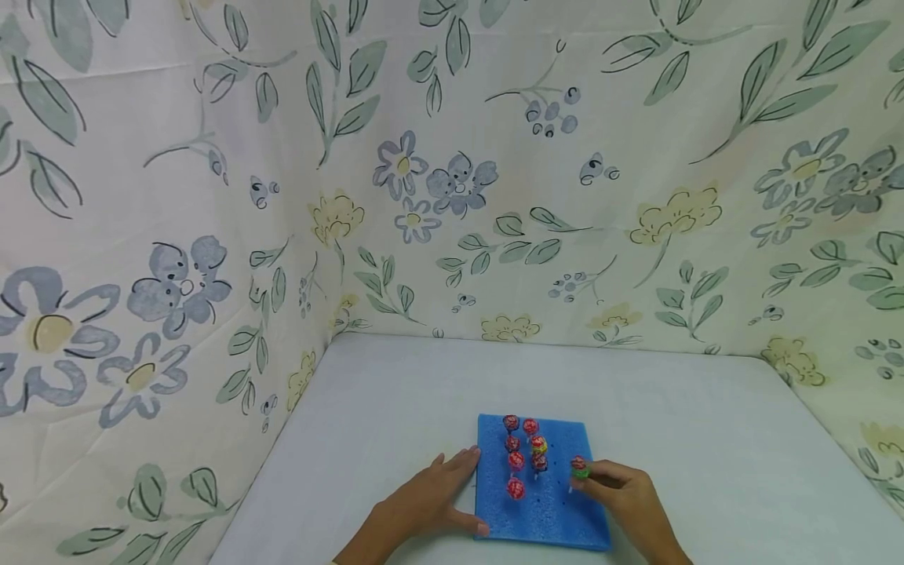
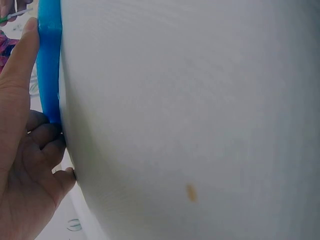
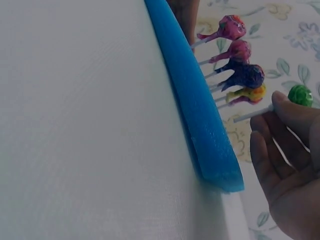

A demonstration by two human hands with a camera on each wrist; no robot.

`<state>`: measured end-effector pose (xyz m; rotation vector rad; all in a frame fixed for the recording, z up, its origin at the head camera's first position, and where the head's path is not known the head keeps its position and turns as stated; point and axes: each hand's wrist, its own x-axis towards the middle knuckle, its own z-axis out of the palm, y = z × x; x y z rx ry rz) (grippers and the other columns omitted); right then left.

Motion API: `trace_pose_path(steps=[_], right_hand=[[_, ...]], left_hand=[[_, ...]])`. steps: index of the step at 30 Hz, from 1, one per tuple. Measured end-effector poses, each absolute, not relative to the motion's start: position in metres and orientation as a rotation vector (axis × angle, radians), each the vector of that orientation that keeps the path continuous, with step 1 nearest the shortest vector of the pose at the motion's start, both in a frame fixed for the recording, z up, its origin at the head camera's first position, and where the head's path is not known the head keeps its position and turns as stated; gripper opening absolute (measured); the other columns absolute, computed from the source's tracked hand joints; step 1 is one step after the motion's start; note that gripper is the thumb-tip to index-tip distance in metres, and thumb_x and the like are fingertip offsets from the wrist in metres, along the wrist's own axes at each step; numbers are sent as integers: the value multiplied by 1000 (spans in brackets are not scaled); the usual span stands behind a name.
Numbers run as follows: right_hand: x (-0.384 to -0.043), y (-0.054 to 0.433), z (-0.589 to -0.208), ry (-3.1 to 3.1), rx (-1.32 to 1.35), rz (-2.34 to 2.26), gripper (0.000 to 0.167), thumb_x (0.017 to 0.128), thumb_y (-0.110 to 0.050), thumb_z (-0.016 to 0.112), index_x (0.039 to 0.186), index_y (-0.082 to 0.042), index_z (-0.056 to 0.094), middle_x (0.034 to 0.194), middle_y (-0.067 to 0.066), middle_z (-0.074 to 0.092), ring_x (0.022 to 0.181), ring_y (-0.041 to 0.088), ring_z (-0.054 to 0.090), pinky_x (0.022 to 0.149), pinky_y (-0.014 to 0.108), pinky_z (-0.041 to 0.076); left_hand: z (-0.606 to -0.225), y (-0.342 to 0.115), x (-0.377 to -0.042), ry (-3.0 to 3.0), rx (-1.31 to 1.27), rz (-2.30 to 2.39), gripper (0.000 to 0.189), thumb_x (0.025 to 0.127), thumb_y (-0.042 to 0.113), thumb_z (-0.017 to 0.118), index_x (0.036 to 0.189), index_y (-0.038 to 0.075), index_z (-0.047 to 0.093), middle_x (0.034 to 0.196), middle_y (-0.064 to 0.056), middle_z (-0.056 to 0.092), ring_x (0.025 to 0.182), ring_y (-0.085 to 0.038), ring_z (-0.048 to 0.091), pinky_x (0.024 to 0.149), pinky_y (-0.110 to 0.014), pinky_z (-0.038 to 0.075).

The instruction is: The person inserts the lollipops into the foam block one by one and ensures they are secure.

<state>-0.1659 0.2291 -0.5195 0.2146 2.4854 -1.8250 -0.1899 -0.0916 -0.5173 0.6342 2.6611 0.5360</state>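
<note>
A blue foam board [image 1: 508, 524] lies flat on the table. Several wrapped lollipops stand upright in its left and middle part, among them a red lollipop [image 1: 515, 489] at the front and a yellow lollipop [image 3: 252, 93]. My right hand [image 1: 628, 494] pinches a green-wrapped lollipop [image 3: 300, 95] by its white stick between thumb and fingers, over the board's right side. In the right wrist view the stick's lower tip is free, above the foam. My left hand [image 1: 432, 496] rests against the board's left edge, fingers stretched along it and thumb at the front left corner.
A white table [image 1: 381, 392] surrounds the board. Small dark holes show in the foam on its right and front parts. Floral cloth [image 1: 466, 259] hangs behind the table and along both sides. A small brownish spot [image 2: 191, 193] shows in the left wrist view.
</note>
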Motion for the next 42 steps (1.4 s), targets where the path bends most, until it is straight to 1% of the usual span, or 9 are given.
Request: trace_pose_path(steps=[6, 10, 13, 21, 25, 31, 37, 42], right_hand=[[-167, 220, -520, 2505, 198, -1801, 20, 91, -14, 84, 108, -3, 83, 112, 11, 81, 101, 18, 77, 85, 33, 65], [-167, 215, -520, 2508, 175, -1789, 20, 90, -13, 84, 107, -2, 83, 112, 12, 80, 102, 21, 77, 84, 33, 65], [-166, 213, -520, 2481, 152, -1800, 21, 90, -13, 84, 107, -1, 82, 111, 13, 80, 101, 20, 78, 85, 32, 65], [-166, 208, -525, 2440, 63, -1797, 25, 90, -19, 85, 108, -2, 82, 110, 11, 81, 99, 15, 77, 86, 30, 64], [-166, 205, -527, 2425, 10, -1786, 25, 90, -19, 85, 108, -2, 82, 109, 11, 81, 100, 16, 77, 85, 30, 64], [-167, 202, -527, 2448, 13, -1742, 27, 89, -23, 86, 106, -4, 82, 107, 9, 81, 104, 19, 76, 86, 31, 64], [-167, 198, -525, 2447, -17, -1723, 25, 90, -22, 85, 105, -3, 82, 104, 8, 82, 99, 17, 76, 84, 30, 64], [-166, 196, -522, 2474, -6, -1686, 23, 89, -23, 85, 103, -5, 83, 101, 7, 82, 98, 16, 75, 82, 29, 64]], left_hand=[[-518, -92, -191, 2659, 640, 544, 113, 80, 76, 77, 168, 21, 33, 172, 4, 36, 159, -20, 34, 127, -56, 31], [-519, -92, -191, 2655, 630, 546, 113, 80, 76, 77, 168, 22, 33, 172, 5, 36, 159, -20, 34, 127, -56, 31], [-519, -92, -191, 2653, 634, 552, 113, 80, 77, 77, 168, 21, 33, 172, 5, 35, 160, -19, 33, 127, -56, 30], [-518, -92, -191, 2659, 642, 552, 113, 80, 77, 76, 168, 21, 32, 173, 6, 35, 160, -18, 33, 127, -55, 31], [-518, -92, -191, 2659, 629, 543, 112, 80, 76, 77, 168, 22, 33, 172, 6, 35, 159, -19, 34, 127, -55, 31], [-518, -92, -191, 2656, 629, 540, 112, 80, 76, 77, 168, 22, 33, 172, 6, 35, 159, -19, 34, 127, -55, 31], [-517, -92, -191, 2659, 637, 535, 113, 80, 77, 77, 168, 22, 33, 172, 5, 35, 159, -21, 34, 127, -56, 32], [-515, -92, -190, 2659, 637, 541, 113, 80, 77, 77, 168, 23, 33, 173, 6, 35, 160, -19, 33, 128, -55, 30]])
